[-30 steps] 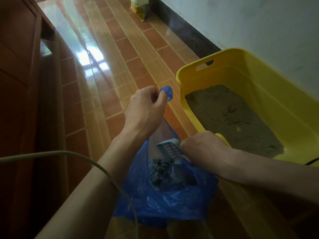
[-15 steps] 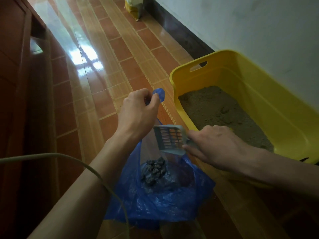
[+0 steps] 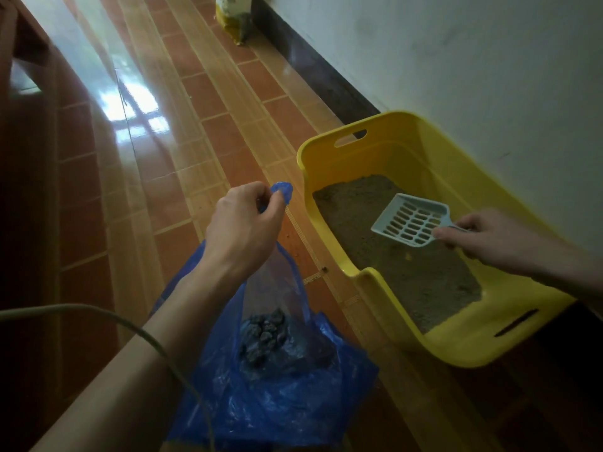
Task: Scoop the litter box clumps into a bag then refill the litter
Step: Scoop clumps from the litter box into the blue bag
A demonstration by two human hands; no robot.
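Note:
A yellow litter box (image 3: 466,340) stands on the tiled floor by the wall, with brown litter (image 3: 414,265) across its bottom. My right hand (image 3: 483,236) grips the handle of a white slotted scoop (image 3: 411,220), which hovers empty over the litter. My left hand (image 3: 243,226) pinches a handle of the blue plastic bag (image 3: 280,396) and holds it up beside the box. Dark grey clumps (image 3: 266,334) lie heaped inside the bag.
A yellow and white sack (image 3: 233,14) leans against the dark skirting far along the wall. Dark wooden furniture (image 3: 23,158) lines the left side. A pale cable (image 3: 98,313) crosses over my left forearm. Glossy orange tiles (image 3: 182,132) stretch ahead.
My right hand has lifted the scoop out of the bag and carried it right, over the litter in the box. The clumps stayed in the bag; my left hand kept its hold.

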